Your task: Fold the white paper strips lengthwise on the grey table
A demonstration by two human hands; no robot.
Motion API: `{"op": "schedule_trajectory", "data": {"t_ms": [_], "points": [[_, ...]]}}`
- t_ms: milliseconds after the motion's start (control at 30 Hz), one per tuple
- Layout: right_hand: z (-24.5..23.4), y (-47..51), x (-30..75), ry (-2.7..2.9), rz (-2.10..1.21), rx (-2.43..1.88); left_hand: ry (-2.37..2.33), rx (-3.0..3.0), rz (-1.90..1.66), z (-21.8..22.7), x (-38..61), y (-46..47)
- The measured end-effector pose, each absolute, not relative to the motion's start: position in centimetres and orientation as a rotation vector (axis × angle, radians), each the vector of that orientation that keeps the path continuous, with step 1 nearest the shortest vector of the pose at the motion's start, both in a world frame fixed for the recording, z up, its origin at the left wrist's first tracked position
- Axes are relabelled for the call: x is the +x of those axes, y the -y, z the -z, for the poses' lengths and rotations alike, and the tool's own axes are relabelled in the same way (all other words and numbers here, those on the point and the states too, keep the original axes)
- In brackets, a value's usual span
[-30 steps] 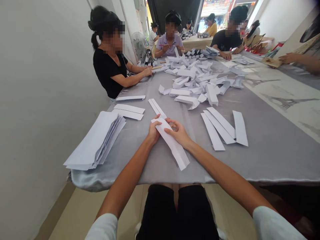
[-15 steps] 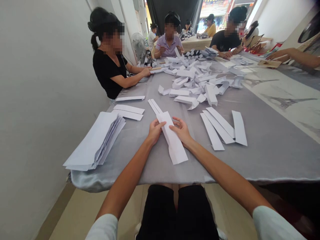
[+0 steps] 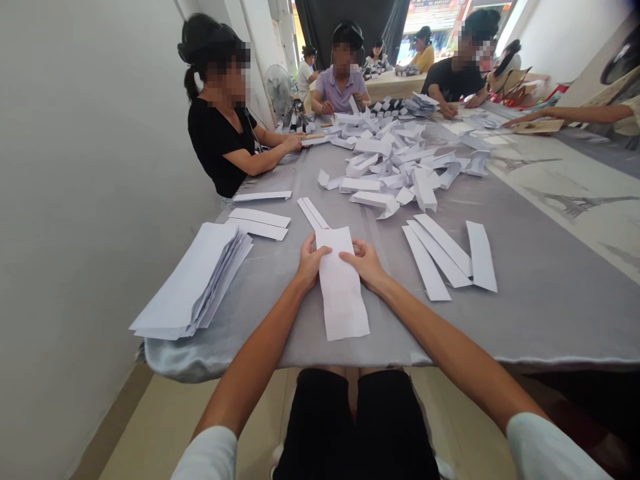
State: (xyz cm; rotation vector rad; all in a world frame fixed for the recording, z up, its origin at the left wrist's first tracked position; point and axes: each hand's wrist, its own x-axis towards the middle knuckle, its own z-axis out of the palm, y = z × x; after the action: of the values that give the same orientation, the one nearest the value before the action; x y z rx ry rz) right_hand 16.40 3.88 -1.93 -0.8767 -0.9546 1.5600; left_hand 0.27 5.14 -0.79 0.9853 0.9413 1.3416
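Between my two hands is a sheet of white paper [image 3: 343,293], long and narrow, its near end hanging toward the table's front edge. My left hand [image 3: 313,260] pinches its left edge, thumb on top and fingers underneath. On the opposite edge my right hand [image 3: 366,265] grips in the same way. Just beyond the held sheet lies a folded paper strip [image 3: 311,212], partly covered by it. Several folded strips [image 3: 435,250] lie to the right of my right hand. Left of my left hand sits a thick stack of white paper [image 3: 185,280].
A large heap of folded white paper pieces [image 3: 390,163] covers the table's far middle. More folded strips [image 3: 260,222] lie beyond the stack. A co-worker in black [image 3: 225,133] sits at the left side, others farther back. The grey tablecloth's front edge [image 3: 350,365] is before my knees.
The paper in my hands has turned from slanting to nearly straight and now shows a flatter, wider face. At the far right, a co-worker's arm has reached farther over the table.
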Motion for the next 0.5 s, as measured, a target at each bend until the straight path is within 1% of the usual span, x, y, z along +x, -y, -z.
{"op": "schedule_trajectory", "data": {"t_ms": [100, 233, 333, 500], "points": [[2.2, -4.0, 16.5, 1.042, -1.452, -0.89, -0.929, 1.017, -1.306, 0.9, 0.2, -5.1], [2.1, -4.0, 16.7, 1.073, -1.434, -0.879, -0.916, 1.047, -1.279, 1.1, 0.2, -5.2], [1.8, -3.7, 16.8, 1.089, -1.511, -0.852, -0.957, 1.015, -1.313, 1.3, 0.2, -5.4], [1.3, -3.3, 16.9, 1.222, -1.695, -0.806, -1.078, 0.816, -1.553, 1.7, -0.2, -6.3]]}}
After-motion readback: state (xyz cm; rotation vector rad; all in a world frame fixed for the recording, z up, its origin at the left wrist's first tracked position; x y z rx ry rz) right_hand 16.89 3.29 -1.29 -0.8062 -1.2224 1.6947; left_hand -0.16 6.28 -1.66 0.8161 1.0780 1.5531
